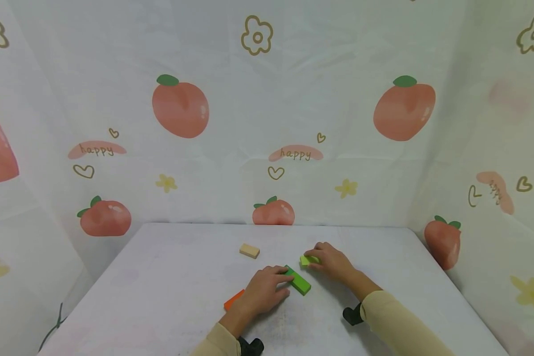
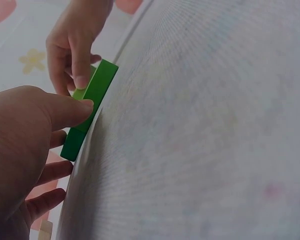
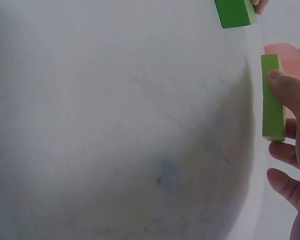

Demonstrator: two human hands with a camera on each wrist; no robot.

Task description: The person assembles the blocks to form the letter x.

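The left hand pinches the green block between thumb and index finger, its other fingers spread. The block sits at the middle of the table, slanting from far left to near right. Just beyond it and to the right, the right hand pinches the lime block between thumb and fingertips; whether this block touches the table I cannot tell. The two blocks are near each other but apart.

The orange block lies left of the left hand, partly hidden by it. The tan block lies farther off, left of the lime block. Beige sleeves cover both forearms, and a peach-print cloth hangs behind the table.
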